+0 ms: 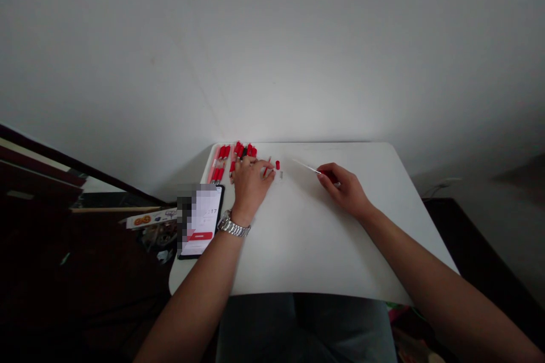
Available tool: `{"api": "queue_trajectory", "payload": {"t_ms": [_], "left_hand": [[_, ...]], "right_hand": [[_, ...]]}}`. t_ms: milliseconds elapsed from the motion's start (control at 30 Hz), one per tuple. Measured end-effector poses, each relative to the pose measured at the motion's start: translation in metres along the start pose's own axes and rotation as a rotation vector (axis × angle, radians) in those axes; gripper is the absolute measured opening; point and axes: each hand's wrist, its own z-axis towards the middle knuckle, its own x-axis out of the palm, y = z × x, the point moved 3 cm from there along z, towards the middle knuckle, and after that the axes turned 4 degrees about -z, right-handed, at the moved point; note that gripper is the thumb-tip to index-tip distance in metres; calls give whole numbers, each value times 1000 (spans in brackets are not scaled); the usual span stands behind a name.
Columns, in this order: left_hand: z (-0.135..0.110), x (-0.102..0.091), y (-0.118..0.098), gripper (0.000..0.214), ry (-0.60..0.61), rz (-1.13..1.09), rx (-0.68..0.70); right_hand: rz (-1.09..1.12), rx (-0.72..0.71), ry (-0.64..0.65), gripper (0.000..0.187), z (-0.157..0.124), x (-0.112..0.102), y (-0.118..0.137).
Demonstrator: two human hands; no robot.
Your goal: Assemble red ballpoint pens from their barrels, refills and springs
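My right hand (343,188) is closed on a slim pen (307,167), its pale end pointing left and a red part showing between the fingers. Over the left part of the white table, my left hand (252,184) has its thumb and index finger drawn together around a thin red piece (268,165), possibly a pen refill; its exact kind is too small to tell. Just right of those fingertips are a short red cap (277,165) and a small clear piece (281,175). Several red pen parts (251,150) lie behind my left hand, partly hidden by it.
More red pen pieces (218,173) and pale pink sticks (212,164) lie at the table's (306,249) back left corner. A lit phone (204,227) rests at the left edge by my watch (235,227). A wall (298,68) rises behind the table.
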Motion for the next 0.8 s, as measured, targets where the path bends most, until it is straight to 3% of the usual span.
{"api": "queue_trajectory", "payload": {"t_ms": [167,367,800], "left_hand": [[0,-8,-7,17,-60,-27,32],[-4,-20,-11,10,-112,163,66],[-5,-19,-14,14,32,336,-3]], "right_hand": [[1,-1,-7,27,1,-1,3],[-6,2,-14,30,1,-2,3],[-17,9,-12,30,1,0,2]]}}
